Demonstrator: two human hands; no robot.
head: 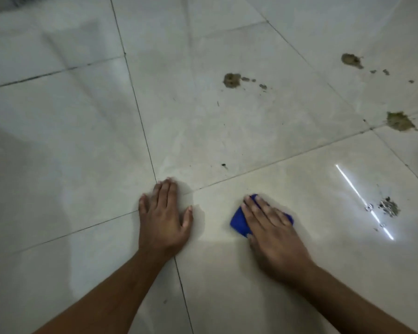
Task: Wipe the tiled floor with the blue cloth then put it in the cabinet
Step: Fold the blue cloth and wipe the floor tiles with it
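Blue cloth lies bunched on the tiled floor at about five o'clock from the frame's centre, pinned flat under the right hand, whose fingers are stretched out over it, pressing down rather than curled round it, so this grip is spread, not closed. Only the cloth's left edge and a sliver at its right side show past the hand. Left hand rests palm-down on bare tile at seven o'clock from centre, well apart from the cloth, fingers close together and thumb out to the side, holding nothing; it sits across a crossing of dark grout lines. Brown dirt patches mark the floor: one at twelve o'clock from the cloth, one at one o'clock, one at two o'clock, each with small crumbs beside it. Darker debris lies at three o'clock from the cloth (beside a bright streak of reflected light).
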